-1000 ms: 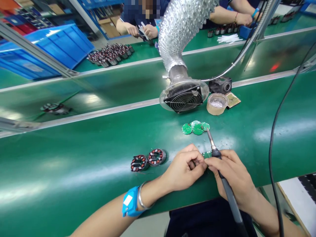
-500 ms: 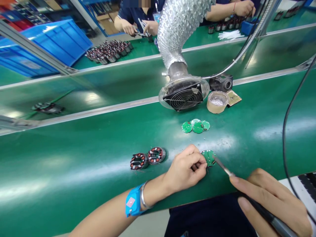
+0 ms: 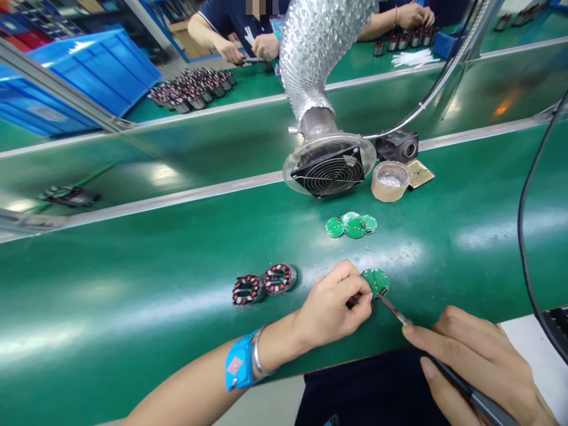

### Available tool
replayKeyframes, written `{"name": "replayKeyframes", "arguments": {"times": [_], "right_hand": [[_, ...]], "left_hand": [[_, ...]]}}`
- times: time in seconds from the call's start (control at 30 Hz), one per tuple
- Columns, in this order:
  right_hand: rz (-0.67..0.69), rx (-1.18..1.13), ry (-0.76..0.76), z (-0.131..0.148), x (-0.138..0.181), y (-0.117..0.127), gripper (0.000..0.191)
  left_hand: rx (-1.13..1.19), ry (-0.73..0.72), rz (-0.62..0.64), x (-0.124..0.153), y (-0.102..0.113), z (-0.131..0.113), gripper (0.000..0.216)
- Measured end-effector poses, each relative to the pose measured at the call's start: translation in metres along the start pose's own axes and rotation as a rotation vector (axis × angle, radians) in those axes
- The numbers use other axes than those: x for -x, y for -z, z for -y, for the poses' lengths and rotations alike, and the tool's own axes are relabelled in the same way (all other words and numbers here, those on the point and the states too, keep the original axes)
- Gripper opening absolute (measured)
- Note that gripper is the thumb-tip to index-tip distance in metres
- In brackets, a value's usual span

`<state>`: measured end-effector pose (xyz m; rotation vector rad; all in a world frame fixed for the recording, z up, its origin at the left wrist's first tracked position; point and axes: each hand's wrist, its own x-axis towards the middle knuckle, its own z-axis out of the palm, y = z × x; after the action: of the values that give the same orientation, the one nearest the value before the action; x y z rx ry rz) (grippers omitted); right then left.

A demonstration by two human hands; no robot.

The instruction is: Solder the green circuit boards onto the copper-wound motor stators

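My left hand [image 3: 332,309] is pinched shut against the left edge of a round green circuit board [image 3: 375,280] lying on the green bench [image 3: 133,307]. My right hand [image 3: 477,361] grips a soldering iron [image 3: 444,367] like a pen, and its metal tip touches the board's lower right edge. A blue wrist strap [image 3: 239,364] and a metal bangle sit on my left wrist. Two wound stator coils [image 3: 264,284] lie just left of my left hand. Several more green boards [image 3: 351,226] lie in a small pile beyond the one I hold.
A fume fan on a silver duct [image 3: 328,168] stands behind the boards, beside a round tin [image 3: 390,180] and a sponge pad [image 3: 420,173]. A black cable [image 3: 526,236] hangs at the right. Other people work at the far bench with many stators [image 3: 190,92] and blue crates [image 3: 97,74].
My right hand swung the soldering iron from upright beside my left hand down to the lower right, uncovering the board. Its tip now meets the board's edge. My left hand stayed put.
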<state>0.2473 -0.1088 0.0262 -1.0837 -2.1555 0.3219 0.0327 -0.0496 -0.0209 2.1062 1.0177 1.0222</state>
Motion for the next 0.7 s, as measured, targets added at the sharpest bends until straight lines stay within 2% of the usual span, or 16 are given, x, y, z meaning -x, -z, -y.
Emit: {"name": "replayKeyframes", "arguments": {"times": [0.3,0.7], "right_hand": [[-0.008,0.001,-0.021,0.0021,-0.0015,-0.0013,0.029],[0.066,-0.018,0.006,0.0032,-0.0078,0.0025,0.032]], "left_hand": [[-0.073,-0.035,-0.007,0.0008,-0.0003,-0.0003,0.011],[-0.152,-0.051,0.009,0.0018,0.0,-0.0008,0.01]]}}
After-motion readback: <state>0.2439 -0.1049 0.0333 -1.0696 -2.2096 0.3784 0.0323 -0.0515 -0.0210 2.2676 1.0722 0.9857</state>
